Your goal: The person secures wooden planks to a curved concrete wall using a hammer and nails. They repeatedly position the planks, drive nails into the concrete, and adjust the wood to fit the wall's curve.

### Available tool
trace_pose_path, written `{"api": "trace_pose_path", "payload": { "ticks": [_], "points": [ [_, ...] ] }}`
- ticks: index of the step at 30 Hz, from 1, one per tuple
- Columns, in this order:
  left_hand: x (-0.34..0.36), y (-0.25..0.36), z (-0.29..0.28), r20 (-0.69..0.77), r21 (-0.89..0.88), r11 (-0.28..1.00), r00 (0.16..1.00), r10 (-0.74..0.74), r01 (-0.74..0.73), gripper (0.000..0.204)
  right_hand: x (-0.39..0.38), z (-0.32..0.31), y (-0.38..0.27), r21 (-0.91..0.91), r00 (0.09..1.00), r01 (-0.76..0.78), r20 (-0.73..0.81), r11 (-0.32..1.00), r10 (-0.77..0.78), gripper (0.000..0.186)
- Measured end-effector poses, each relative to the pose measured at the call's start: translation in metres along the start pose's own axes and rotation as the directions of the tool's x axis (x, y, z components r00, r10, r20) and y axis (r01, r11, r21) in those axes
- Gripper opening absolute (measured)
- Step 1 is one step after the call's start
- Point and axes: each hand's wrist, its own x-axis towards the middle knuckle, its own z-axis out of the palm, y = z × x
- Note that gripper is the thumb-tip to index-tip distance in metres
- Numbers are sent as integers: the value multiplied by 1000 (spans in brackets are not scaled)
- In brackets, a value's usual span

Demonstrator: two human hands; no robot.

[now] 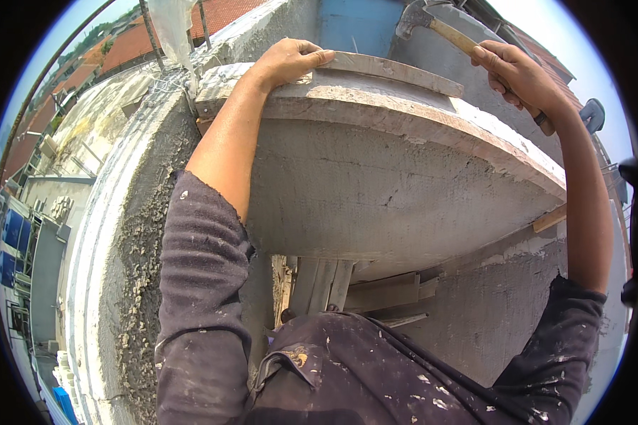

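My right hand (514, 74) is raised at the upper right, its fingers wrapped round the wooden handle of a hammer (452, 37). The hammer's grey metal head points left, in the air above the wall top. My left hand (290, 62) grips the left end of a short, worn wooden board (397, 72), thumb pressed on it. That board lies along the top of the wall, on a longer mortar-stained plank (376, 106) that runs along the edge. A gap separates the hammer head from the short board. The fingertips of my left hand are partly hidden.
Below the plank is a grey plastered wall face (397, 184). A rough wall (149, 234) drops away on my left toward roofs and a yard far below. Loose planks (322, 283) stand beneath me. A blue panel (354, 28) is behind the wall top.
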Motion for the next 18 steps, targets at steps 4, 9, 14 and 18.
{"api": "trace_pose_path", "payload": {
  "ticks": [4, 9, 14, 18],
  "points": [
    [-4, -6, -1, 31, 4, 999, 999, 42, -42, 67, -3, 12, -2, 34, 1000, 25, 6, 999, -26, 52],
    [-4, -4, -3, 28, -44, 998, 999, 38, -36, 74, -30, 46, -5, 202, 990, 56, -140, 978, -28, 49],
    [-7, 3, -12, 98, -113, 993, 995, -2, 14, 73, -87, 131, -7, 700, 957, 155, -281, 697, 69, 23],
    [-10, 5, -12, 104, -82, 995, 993, 58, -50, 79, -127, 240, -20, 869, 948, 202, -289, 452, 132, 14]
  ]
}}
